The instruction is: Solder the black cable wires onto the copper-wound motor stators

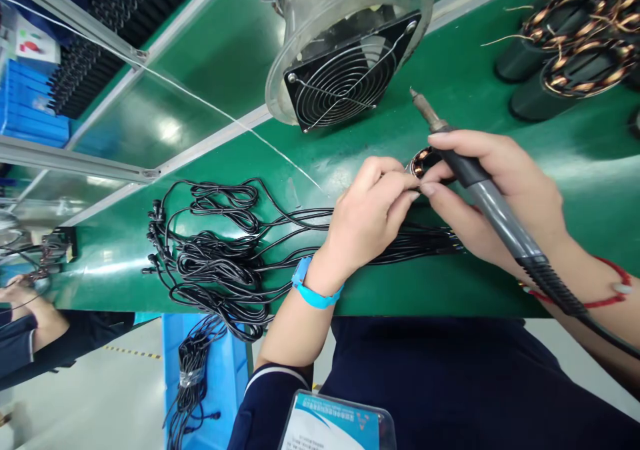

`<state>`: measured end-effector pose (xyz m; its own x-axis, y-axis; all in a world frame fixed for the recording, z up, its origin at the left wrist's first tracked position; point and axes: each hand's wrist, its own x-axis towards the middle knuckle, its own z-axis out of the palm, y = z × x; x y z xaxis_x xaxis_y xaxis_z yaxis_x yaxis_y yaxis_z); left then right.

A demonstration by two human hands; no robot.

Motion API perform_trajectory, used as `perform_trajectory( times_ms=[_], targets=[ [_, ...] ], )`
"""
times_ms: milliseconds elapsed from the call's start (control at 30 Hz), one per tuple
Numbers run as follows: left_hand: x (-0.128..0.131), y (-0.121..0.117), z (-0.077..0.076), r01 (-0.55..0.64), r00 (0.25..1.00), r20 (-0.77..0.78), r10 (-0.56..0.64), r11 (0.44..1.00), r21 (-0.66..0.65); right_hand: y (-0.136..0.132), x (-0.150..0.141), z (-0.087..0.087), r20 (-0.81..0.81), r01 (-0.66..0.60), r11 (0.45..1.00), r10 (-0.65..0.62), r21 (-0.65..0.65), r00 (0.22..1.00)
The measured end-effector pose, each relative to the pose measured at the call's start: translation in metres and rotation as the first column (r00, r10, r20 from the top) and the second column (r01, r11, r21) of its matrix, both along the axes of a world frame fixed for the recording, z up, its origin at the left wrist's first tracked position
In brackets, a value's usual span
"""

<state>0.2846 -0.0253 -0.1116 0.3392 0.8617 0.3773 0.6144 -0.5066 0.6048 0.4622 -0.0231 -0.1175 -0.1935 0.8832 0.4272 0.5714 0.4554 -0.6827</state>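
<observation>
- Left hand [367,213]: grip pinched at the edge of a small, round, copper-wound black coil [423,160], partly hidden by fingers.
- Right hand [505,190]: grip wrapped around a grey-and-black soldering iron [493,207], fingertips also at the coil.
- Coil: between both hands, over the glossy green table [390,293], near black looped cables [215,263].

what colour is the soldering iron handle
The soldering iron handle is grey and black; the head view shows it.
</observation>
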Motion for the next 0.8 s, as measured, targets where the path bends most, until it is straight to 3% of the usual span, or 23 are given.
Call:
perform_trajectory(
  times_ms=[167,333,433,567,667,800],
  targets=[
    [-0.003,0.001,-0.002,0.001,0.998,-0.060,0.003,0.997,0.078,0.003,-0.001,-0.001,-0.004,-0.029,1.000,0.029,-0.006,1.000],
    [-0.002,0.003,-0.008,-0.030,0.999,-0.037,0.032,0.998,0.060,0.002,0.005,0.000,0.028,-0.036,0.999,0.036,0.003,0.999],
    [-0.003,0.005,-0.007,-0.048,0.998,0.044,0.048,0.999,-0.001,0.001,0.010,-0.001,0.112,-0.078,0.996,0.073,0.045,0.991],
    [-0.002,0.005,-0.002,-0.083,0.983,0.145,0.110,0.980,-0.180,0.005,0.014,-0.008,0.187,-0.168,0.978,0.143,0.122,0.972],
    [0.000,0.005,0.000,-0.106,0.970,0.179,0.163,0.950,-0.293,0.012,0.014,-0.014,0.215,-0.138,0.979,0.105,0.148,0.971],
    [0.002,0.005,-0.003,-0.118,0.954,0.225,0.199,0.937,-0.328,0.016,0.014,-0.014,0.222,-0.151,0.977,0.116,0.149,0.968]
  ],
)
